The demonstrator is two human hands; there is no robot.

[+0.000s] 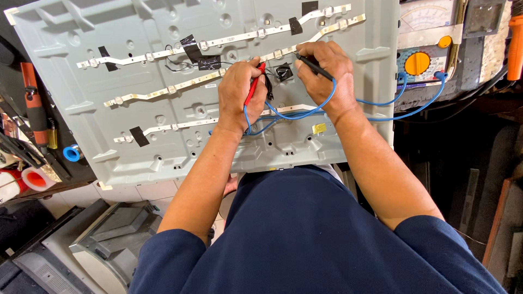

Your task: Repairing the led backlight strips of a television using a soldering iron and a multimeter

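Red probe sits in the left hand, fingers clenched round it, tip aimed up toward the middle LED strip near the panel's centre. Black probe is in the right hand, fingers pinched on its shaft, tip angled up-left and touching or just short of that same strip; exact contact can't be told. The two probe tips are near each other, hands just apart, knuckles up, wrists bent slightly inward. Both forearms reach forward over the lower edge of the panel, elbows out, dark blue sleeves at the upper arms.

Blue leads run from both probes, loop under the hands across the panel, then go right to the meter, an analogue one with an orange dial, standing past the panel's right edge.

Panel is a grey metal sheet, tilted in view, lying in front of the person. Three white LED strips cross it on a slant: top one, the middle one, lower one. Black tape patches hold the strips in places; thin black wires bunch near the left hand.

Left of the panel: an orange-handled tool, a blue ring, a red-and-white roll. Bottom left, a grey casing on the floor. Far top right, another orange handle.
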